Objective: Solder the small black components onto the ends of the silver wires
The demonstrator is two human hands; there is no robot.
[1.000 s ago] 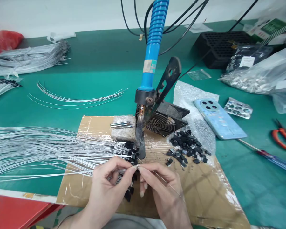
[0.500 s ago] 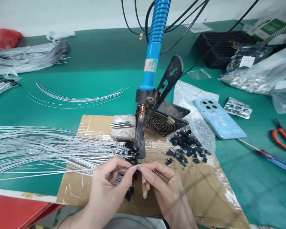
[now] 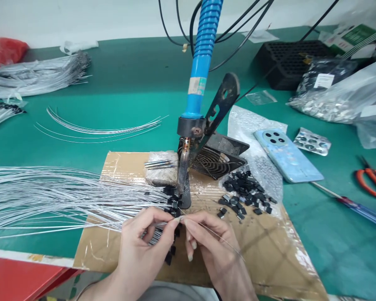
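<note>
My left hand (image 3: 147, 244) is closed in a pinch on a pale wire (image 3: 161, 224) that runs back across its fingers. Its fingertips meet those of my right hand (image 3: 214, 246), just below the tip of the soldering iron (image 3: 183, 167). The right thumb and forefinger pinch a thin wire (image 3: 227, 242), which trails over that hand to the lower right. What lies right between the fingertips is small and mostly hidden. Beside and under my left hand lies a bundle of white wires (image 3: 65, 196) with black connectors (image 3: 172, 200) at their ends.
The iron stands in a holder before a black fan (image 3: 209, 161) on cardboard (image 3: 253, 259). Loose black connector pieces (image 3: 246, 188) lie right of it, near a phone (image 3: 288, 154), screwdriver (image 3: 363, 211) and orange-handled pliers (image 3: 374, 182). A wrapped block (image 3: 161, 175) sits left.
Both hands keep the same pinch near the iron tip. The whole view has shifted very slightly; nothing has been picked up or let go.
</note>
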